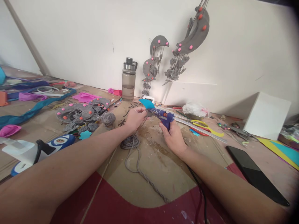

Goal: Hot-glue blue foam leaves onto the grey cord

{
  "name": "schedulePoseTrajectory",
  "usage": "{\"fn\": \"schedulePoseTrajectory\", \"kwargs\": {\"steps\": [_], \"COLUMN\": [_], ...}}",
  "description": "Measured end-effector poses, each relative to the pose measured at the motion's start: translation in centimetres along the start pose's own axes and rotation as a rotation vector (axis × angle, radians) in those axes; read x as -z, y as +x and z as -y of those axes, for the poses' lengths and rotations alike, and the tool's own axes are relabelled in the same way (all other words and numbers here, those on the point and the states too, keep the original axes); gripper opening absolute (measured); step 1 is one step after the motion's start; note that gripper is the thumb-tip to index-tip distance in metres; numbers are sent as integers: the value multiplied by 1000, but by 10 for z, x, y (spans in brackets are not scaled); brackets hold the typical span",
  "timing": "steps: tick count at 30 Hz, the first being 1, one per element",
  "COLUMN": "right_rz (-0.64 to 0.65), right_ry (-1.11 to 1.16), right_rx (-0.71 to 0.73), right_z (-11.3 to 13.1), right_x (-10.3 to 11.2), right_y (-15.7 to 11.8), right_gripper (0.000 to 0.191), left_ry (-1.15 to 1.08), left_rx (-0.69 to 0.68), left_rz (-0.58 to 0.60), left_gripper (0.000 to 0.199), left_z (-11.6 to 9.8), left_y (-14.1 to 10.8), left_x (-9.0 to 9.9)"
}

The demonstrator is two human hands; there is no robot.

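My left hand (136,118) is closed round a small piece at the middle of the view; a blue curved piece (146,103) shows just above its fingertips. My right hand (173,135) grips a dark blue glue gun (166,118), whose nozzle end points left and meets the piece at my left fingers. Grey yarn (130,142) lies coiled below my left hand, with a twisted strand running toward the front edge. Behind my left wrist sits a ball of grey yarn (108,119). The exact contact between nozzle and piece is too small to make out.
A bottle (128,82) stands by the wall, near hanging grey moon ornaments (195,34). Grey pieces with pink dots (80,112) and a blue-white tool (62,141) lie left. Yellow-handled scissors (201,123), glue sticks and a black phone (254,174) lie right; a black cord (203,193) runs forward.
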State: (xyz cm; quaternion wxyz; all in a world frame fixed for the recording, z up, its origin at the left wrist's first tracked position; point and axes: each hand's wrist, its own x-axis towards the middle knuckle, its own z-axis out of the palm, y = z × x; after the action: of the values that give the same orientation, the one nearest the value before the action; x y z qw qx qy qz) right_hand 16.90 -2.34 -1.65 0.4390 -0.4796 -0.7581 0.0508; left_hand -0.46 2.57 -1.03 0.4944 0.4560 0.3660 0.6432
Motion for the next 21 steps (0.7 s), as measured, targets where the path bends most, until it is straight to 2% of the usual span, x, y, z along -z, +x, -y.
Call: {"fn": "schedulePoseTrajectory", "kwargs": {"steps": [9,21], "right_rz": [-21,-3], "right_ry": [-5,-14], "right_rx": [11,1], "right_z": [-2,0], "right_x": [-1,0], "right_y": [0,0], "right_gripper": [35,32], "left_ry": [2,14], "left_rx": [-11,-6], "left_rz": [3,1], "left_gripper": [7,8], "left_z": [2,1], "left_y": [1,0], "left_x": [1,0]}}
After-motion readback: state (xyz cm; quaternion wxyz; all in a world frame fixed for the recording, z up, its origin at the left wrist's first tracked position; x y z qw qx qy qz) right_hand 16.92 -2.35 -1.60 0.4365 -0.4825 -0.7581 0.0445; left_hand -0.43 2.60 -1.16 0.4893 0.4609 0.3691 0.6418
